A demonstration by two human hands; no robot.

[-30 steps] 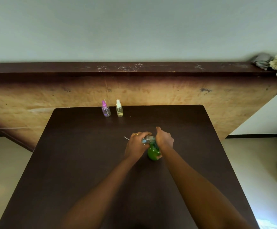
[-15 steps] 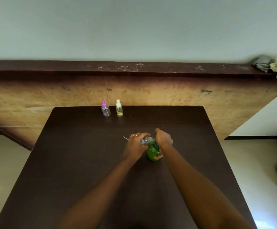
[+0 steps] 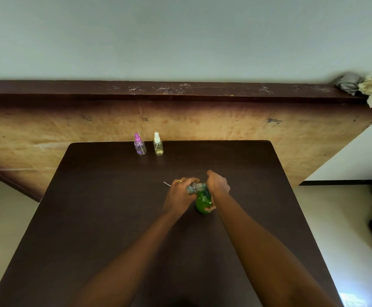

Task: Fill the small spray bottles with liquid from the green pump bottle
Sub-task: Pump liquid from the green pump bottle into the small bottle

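Left hand (image 3: 179, 193), at 5 o'clock from the purple-capped small spray bottle (image 3: 140, 145) and the white-capped small spray bottle (image 3: 158, 144) standing at the far edge of the dark brown table (image 3: 92, 218), grips a clear small spray bottle (image 3: 192, 188) held sideways, mouth toward 3 o'clock at the spout of the round green plastic pump bottle (image 3: 201, 203). Right hand (image 3: 218, 185) curls over the pump head from above. Probable fault: should the narrow mouth drift off the spout, or the stroke be hard, liquid would spill onto the table; the tilted bottle may also dribble.
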